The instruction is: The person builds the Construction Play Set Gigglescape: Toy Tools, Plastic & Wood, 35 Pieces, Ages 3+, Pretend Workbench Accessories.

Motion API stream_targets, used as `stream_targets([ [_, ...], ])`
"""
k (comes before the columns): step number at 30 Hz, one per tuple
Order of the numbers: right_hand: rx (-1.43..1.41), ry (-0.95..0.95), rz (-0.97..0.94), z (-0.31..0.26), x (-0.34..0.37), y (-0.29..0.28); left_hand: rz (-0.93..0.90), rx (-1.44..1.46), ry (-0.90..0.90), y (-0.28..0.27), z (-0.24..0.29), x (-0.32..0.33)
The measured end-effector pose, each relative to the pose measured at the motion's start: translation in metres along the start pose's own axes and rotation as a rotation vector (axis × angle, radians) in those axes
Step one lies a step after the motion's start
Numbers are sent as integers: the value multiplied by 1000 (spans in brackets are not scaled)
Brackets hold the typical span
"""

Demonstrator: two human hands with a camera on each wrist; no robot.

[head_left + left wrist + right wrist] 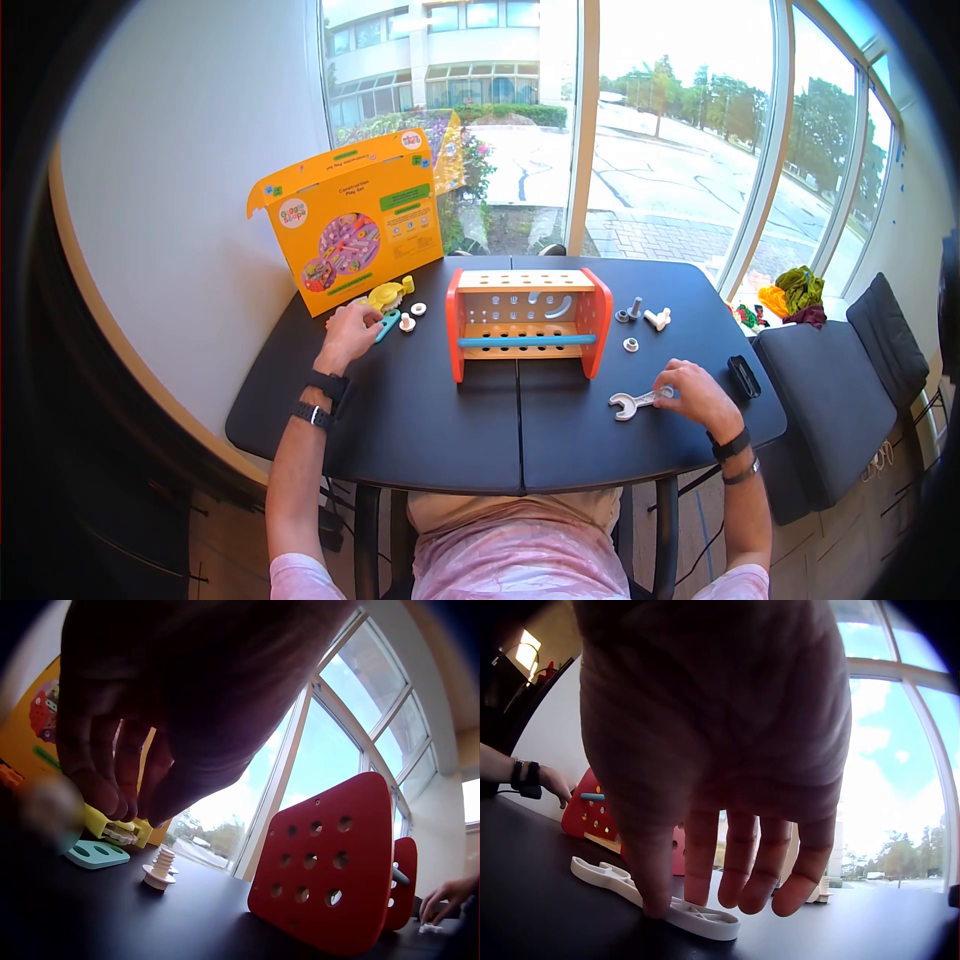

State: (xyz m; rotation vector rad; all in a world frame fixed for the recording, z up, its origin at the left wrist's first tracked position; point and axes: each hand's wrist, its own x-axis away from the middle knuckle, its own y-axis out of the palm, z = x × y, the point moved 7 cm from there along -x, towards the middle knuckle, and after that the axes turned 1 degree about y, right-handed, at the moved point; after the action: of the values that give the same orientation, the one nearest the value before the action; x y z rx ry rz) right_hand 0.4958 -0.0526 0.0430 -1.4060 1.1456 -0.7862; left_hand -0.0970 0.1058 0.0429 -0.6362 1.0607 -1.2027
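Note:
My left hand reaches down at the left of the table. Its fingertips and thumb pinch a yellow plastic toy part next to the box. Beside that hand lie a flat teal piece with holes and a white toy bolt standing head down with a nut by it. My right hand holds the handle of a white toy wrench, which lies flat on the table. Thumb and fingers are on opposite sides of that handle. Between the hands stands a wooden toy workbench with red sides and a blue bar.
A yellow construction play set box stands open behind the left hand. Grey and white toy bolts and a nut lie right of the workbench. A black case is near the table's right edge. Grey chairs stand beyond.

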Motion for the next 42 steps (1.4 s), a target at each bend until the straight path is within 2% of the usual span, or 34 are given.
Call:
stream_targets([
  [3, -80, 13, -65, -5, -1, 4, -40, 13, 56, 1, 26, -7],
  [6, -98, -48, -118, -12, -2, 13, 18, 96, 263, 14, 50, -18],
  [9, -174, -35, -160, -26, 0, 18, 72, -32, 435, 47, 57, -35],
  [12, -187, -86, -157, -35, 6, 23, 11, -137, 406, 86, 53, -54],
  [15, -192, -105, -164, -47, 11, 21, -173, -345, 314, 106, 58, -61],
  [19, -229, -129, -144, -55, 18, 16, -53, -426, 314, 103, 65, -59],
  [22, -272, -127, -136, -61, 21, 12, 26, -359, 385, 95, 75, -52],
  [25, -342, -146, -90, -70, 22, 7, 37, -233, 399, 87, 83, -47],
  [28, -381, -150, -59, -80, 22, 3, 143, -167, 410, 69, 96, -39],
  [31, -396, -171, -17, -91, 21, -3, 279, 84, 313, 24, 114, -17],
  [34, -418, -183, 64, -104, 22, -16, 245, 555, 212, 4, 102, 2],
  [38, -447, -229, 202, -119, 19, -25, -7, 991, 48, -11, 103, 44],
  [42, -376, -297, 278, -139, 11, -33, -239, 1170, -8, -8, 120, 85],
])
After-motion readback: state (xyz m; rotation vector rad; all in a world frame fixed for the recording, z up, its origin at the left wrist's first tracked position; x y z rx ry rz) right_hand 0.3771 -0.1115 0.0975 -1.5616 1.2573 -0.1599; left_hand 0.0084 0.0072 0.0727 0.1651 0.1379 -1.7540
